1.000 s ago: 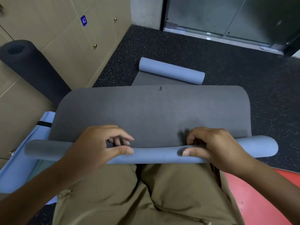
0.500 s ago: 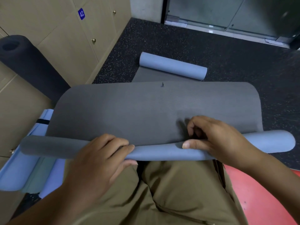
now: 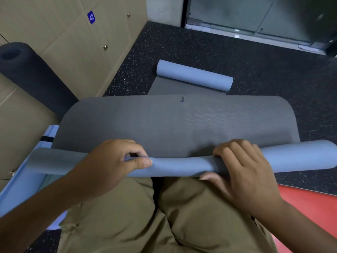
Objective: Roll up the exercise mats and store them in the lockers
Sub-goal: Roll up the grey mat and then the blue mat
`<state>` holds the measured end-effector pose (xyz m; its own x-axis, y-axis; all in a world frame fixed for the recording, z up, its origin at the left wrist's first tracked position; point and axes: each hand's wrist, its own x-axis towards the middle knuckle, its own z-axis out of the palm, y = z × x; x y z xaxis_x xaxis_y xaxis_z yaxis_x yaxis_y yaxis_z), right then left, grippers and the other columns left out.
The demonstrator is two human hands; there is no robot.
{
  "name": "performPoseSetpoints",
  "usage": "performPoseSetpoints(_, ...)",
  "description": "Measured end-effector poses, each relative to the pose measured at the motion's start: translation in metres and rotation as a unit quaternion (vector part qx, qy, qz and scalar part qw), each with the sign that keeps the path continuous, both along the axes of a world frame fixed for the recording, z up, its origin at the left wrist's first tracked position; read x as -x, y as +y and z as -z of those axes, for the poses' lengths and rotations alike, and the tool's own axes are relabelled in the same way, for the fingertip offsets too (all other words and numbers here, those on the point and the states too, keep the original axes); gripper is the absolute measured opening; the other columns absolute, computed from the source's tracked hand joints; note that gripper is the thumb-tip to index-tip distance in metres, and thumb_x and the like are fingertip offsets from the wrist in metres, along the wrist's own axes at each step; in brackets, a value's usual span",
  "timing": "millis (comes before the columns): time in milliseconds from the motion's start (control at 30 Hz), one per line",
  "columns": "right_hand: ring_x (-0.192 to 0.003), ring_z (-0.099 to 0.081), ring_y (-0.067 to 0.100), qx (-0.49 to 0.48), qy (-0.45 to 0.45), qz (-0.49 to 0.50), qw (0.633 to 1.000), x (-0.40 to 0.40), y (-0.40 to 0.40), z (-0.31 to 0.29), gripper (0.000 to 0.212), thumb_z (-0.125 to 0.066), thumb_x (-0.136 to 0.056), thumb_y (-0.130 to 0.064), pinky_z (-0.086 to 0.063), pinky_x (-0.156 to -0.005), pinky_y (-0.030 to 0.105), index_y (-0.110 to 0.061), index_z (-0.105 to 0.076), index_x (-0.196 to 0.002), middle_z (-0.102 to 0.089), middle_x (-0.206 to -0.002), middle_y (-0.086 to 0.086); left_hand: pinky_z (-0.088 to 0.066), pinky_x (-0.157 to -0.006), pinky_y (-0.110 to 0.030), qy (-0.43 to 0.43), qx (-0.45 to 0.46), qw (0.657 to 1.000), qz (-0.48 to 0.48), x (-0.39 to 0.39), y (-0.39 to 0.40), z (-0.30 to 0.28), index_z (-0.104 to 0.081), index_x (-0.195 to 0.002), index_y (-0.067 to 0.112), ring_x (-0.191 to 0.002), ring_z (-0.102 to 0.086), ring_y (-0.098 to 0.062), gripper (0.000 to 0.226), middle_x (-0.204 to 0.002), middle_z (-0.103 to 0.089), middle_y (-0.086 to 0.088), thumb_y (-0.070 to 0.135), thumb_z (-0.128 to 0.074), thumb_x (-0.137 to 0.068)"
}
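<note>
A grey-and-blue exercise mat [image 3: 178,125] lies spread in front of me, its grey face up. Its near end is rolled into a thin blue tube [image 3: 182,166] across my knees. My left hand [image 3: 113,161] grips the roll left of centre, thumb and fingers curled round it. My right hand [image 3: 242,168] holds the roll right of centre, fingers over the top and thumb underneath. The mat's far end is curled into a second blue roll [image 3: 195,75] on the floor.
Tan lockers [image 3: 76,42], one numbered 42, line the left wall. A black rolled mat [image 3: 27,70] leans against them. Another light blue mat [image 3: 21,183] lies under my left arm. A red mat [image 3: 310,207] lies at right, and glass doors [image 3: 255,15] stand beyond the dark speckled floor.
My left hand went from resting on the roll to gripping it. My right hand shifted from pinching the mat edge to wrapping over the roll. The roll has grown slightly thicker.
</note>
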<state>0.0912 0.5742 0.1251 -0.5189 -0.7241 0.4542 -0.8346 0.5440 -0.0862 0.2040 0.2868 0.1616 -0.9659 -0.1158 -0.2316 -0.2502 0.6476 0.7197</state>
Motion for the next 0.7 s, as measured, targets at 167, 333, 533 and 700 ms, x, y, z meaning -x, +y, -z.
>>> performPoseSetpoints(167,-0.071,-0.055,0.03,0.018,0.022,-0.011,1.0,0.018,-0.01,0.007,0.058,-0.049,-0.102,-0.061,-0.04,-0.067,0.04,-0.009,-0.067,-0.083,-0.059,-0.076,0.005,-0.034,-0.057,-0.019,-0.034,-0.044,0.998,0.015,0.019,-0.007,-0.001,-0.072,-0.072,0.035,-0.056,-0.048,-0.003,0.029,-0.059,-0.06,0.007,0.062,-0.061,-0.077)
performPoseSetpoints(333,-0.065,-0.057,0.025,-0.009,-0.057,-0.016,0.998,0.035,-0.019,-0.003,0.064,-0.034,-0.102,-0.068,-0.043,-0.055,0.035,-0.016,-0.064,-0.08,-0.058,-0.069,-0.001,-0.037,-0.061,-0.008,0.065,-0.043,0.994,-0.077,0.022,0.0,-0.002,-0.072,-0.073,0.025,-0.063,-0.056,-0.001,0.017,-0.07,-0.065,0.014,0.032,-0.086,-0.076)
performPoseSetpoints(533,-0.071,-0.047,0.008,-0.105,-0.235,0.054,0.965,0.052,-0.028,-0.021,0.062,-0.022,-0.084,-0.089,-0.033,-0.054,0.027,-0.034,-0.05,-0.086,-0.05,-0.085,-0.014,-0.039,-0.068,-0.023,0.182,0.178,0.966,-0.052,0.015,0.009,0.008,-0.065,-0.074,0.032,-0.071,-0.051,-0.01,0.024,-0.073,-0.058,0.014,0.05,-0.059,-0.087)
performPoseSetpoints(700,-0.081,-0.054,0.006,-0.147,-0.343,0.032,0.927,0.072,-0.034,-0.026,0.06,-0.031,-0.073,-0.089,-0.043,-0.071,0.034,-0.035,-0.048,-0.092,-0.045,-0.098,-0.016,-0.04,-0.074,-0.035,0.209,0.292,0.933,0.038,-0.001,0.005,0.019,-0.076,-0.102,0.018,-0.084,-0.059,-0.02,0.059,-0.098,-0.067,0.008,0.07,-0.054,-0.086)
